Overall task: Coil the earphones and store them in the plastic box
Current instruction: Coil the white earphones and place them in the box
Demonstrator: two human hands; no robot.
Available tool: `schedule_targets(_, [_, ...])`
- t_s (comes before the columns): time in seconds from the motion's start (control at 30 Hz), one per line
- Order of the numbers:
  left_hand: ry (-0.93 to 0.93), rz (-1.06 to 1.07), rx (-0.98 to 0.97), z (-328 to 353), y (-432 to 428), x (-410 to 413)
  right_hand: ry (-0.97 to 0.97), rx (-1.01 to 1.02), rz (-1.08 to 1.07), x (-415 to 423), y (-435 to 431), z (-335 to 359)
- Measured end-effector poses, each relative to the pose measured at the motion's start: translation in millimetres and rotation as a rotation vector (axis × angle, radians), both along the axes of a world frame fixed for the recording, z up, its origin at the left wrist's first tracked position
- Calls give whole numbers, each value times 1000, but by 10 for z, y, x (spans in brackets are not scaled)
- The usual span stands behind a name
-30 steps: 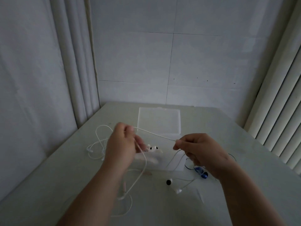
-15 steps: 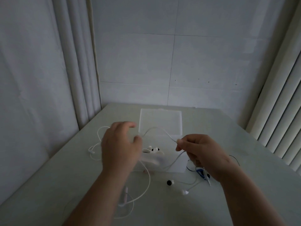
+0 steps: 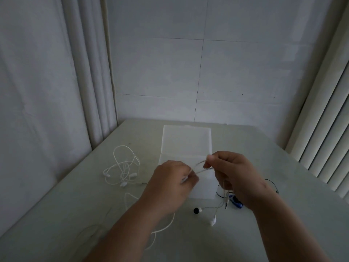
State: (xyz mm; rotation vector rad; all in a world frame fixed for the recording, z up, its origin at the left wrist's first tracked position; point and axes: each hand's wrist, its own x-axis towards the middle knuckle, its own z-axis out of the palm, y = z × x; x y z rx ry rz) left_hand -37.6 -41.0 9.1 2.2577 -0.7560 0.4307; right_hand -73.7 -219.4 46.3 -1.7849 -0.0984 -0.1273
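Observation:
Both hands work above the open clear plastic box (image 3: pixel 187 142), whose lid lies flat toward the wall. My right hand (image 3: pixel 234 174) pinches loops of a white earphone cable (image 3: pixel 202 167) between thumb and forefinger. My left hand (image 3: pixel 170 184) grips the same cable a little lower and to the left. The cable's slack runs under my left wrist and curls on the table (image 3: pixel 56 214). Two of its earbuds, one black-tipped (image 3: pixel 197 210) and one white (image 3: pixel 212 222), lie in front of the box.
A second tangled pair of white earphones (image 3: pixel 123 170) lies left of the box. A blue-and-black earphone set (image 3: pixel 236 202) rests by my right wrist. Curtains hang at the left, blinds at the right, a tiled wall behind the table.
My left hand has moved right and closed in on my right hand, bringing another turn of cable to it. The taut span between the hands has become short loops.

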Motion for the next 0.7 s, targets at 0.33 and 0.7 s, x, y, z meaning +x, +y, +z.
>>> schedule_targets(0.33, [98, 60, -316, 105, 193, 88, -72, -353, -92, 31, -27, -39])
schedule_targets(0.7, [533, -139, -85, 79, 312, 63, -96, 83, -259, 107, -65, -70])
